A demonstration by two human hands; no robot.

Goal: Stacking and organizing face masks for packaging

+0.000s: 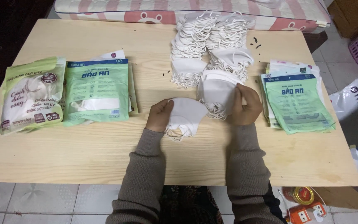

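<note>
Risk: the ear loops hanging under the masks (pixel 186 116) in the left hand (pixel 159 116) could tangle with loops of the stack (pixel 218 93) just beside, where the right hand (pixel 246 104) pinches the top mask, so that several lift at once or the stack slides toward the flat pouches (pixel 297 103). Both hands are closed on masks, near the table (pixel 83 153) front centre. Masks: white, folded, soft, thin white loops dangling.

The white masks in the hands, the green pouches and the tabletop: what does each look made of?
Masks: soft matte nonwoven-looking fabric, thin elastic loops, probably. Green pouches: glossy plastic film, reflecting light, with a clear window. Tabletop: pale wood or wood-look laminate, grain lines visible.
</note>
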